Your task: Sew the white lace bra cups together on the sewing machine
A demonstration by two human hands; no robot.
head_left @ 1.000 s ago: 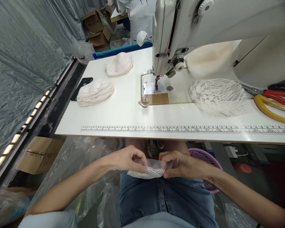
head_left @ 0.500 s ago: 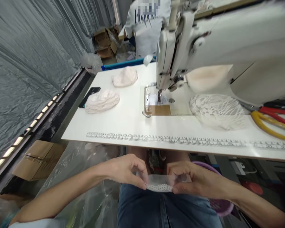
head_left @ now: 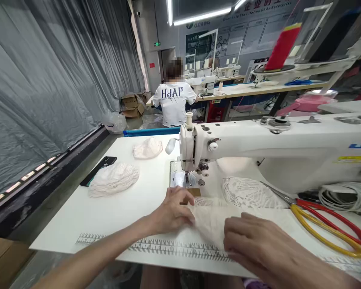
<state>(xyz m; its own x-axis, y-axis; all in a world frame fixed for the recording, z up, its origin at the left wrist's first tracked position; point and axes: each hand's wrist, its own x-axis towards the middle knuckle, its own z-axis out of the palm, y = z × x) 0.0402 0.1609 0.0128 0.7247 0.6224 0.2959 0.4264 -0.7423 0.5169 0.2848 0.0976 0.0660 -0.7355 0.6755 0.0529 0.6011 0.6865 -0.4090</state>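
Note:
A sheer white lace-trimmed piece of fabric [head_left: 212,222] lies between my two hands, over the table just in front of the sewing machine's needle [head_left: 186,176]. My left hand [head_left: 174,210] grips its left edge between thumb and fingers, close to the presser foot. At the right edge, my right hand [head_left: 258,243] has its fingers curled onto the fabric; that hand is slightly blurred and its thumb is hidden. Behind the held piece, white lace pieces [head_left: 252,193] lie beside the machine bed.
Yellow-and-red-handled scissors [head_left: 327,224] lie at the right. On the left are a lace stack [head_left: 115,178], a phone [head_left: 103,166] partly beneath it, and a pale fabric piece [head_left: 148,148]. A printed ruler [head_left: 180,249] runs along the front edge. A co-worker [head_left: 174,100] sits ahead.
Both hands have risen from above the lap to the tabletop, bringing the lace-trimmed fabric in front of the needle. The camera view has tilted up, showing more of the room.

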